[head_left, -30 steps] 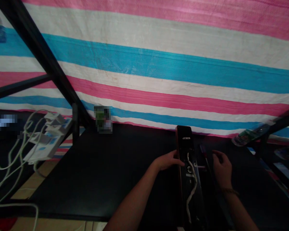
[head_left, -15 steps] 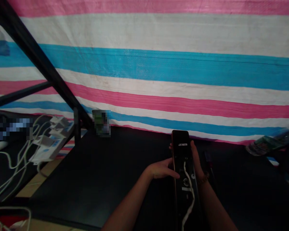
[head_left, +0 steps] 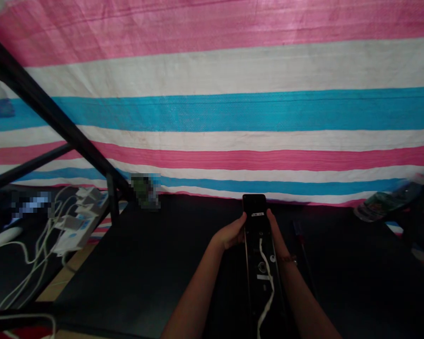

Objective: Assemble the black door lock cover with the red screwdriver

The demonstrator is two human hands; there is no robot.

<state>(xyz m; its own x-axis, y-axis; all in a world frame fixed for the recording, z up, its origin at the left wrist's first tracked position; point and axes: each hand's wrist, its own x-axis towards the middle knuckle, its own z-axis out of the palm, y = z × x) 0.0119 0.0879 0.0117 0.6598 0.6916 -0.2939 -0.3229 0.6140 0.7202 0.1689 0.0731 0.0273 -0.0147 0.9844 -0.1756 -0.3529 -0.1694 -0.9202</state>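
Observation:
A long, narrow black panel with rounded top corners lies lengthwise in front of me. A white cable runs down its face, past a round fitting and small white labels. My left hand grips the panel's left edge near the top, its thumb along the side. On the opposite edge, my right hand holds the panel, with a bracelet at the wrist. The undersides of both hands' fingers are hidden by the panel. Right of it lies a thin dark tool, which looks like a screwdriver.
The black tabletop meets a striped sheet at the back. A plastic bottle lies at the back right. A power strip with white plugs and cables is at left, beyond a black frame bar.
My right hand has come left from beside the tool onto the panel's right edge. My left hand has slid up the left edge. The view has tilted upward.

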